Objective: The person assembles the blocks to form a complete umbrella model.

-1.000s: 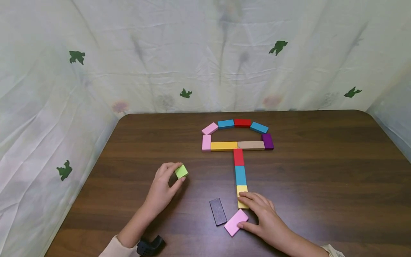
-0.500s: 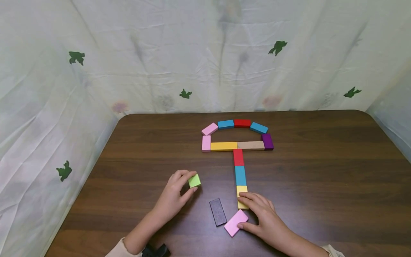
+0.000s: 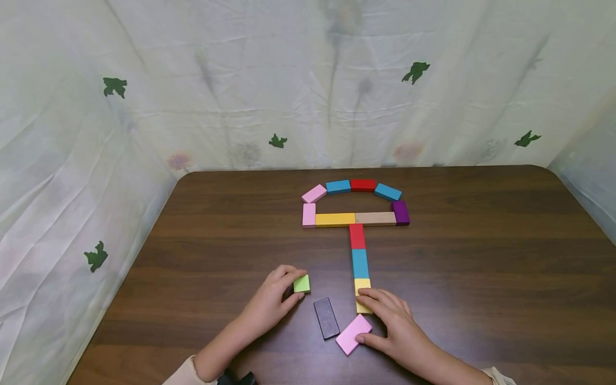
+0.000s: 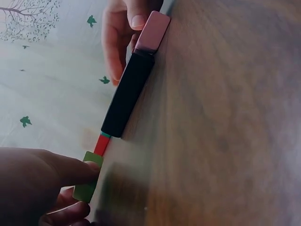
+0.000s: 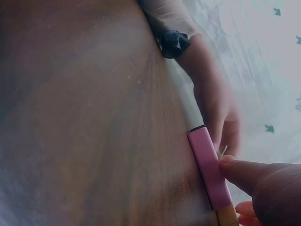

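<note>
My left hand (image 3: 267, 300) pinches a small lime-green block (image 3: 302, 284) between thumb and fingers, left of a dark grey block (image 3: 326, 318). In the left wrist view the green block (image 4: 87, 179) shows in the grip, with the dark block (image 4: 128, 96) beyond it. My right hand (image 3: 394, 326) rests with its thumb at the edge of a pink block (image 3: 353, 336) and its fingertips over a yellow block (image 3: 363, 285). The right wrist view has the thumb tip right against the pink block (image 5: 209, 167). The pink block lies slantwise at the yellow block's near end.
Above the yellow block, a blue block (image 3: 360, 263) and a red block (image 3: 357, 236) continue the column. It meets a row of yellow (image 3: 335, 220) and tan blocks (image 3: 375, 218). An arch of pink, blue, red and purple blocks (image 3: 401, 213) curves behind. Cloth hangs beyond the table (image 3: 481, 256).
My left hand has carried the green block right and nearer, toward the dark grey block. My right hand and the laid blocks stay put.
</note>
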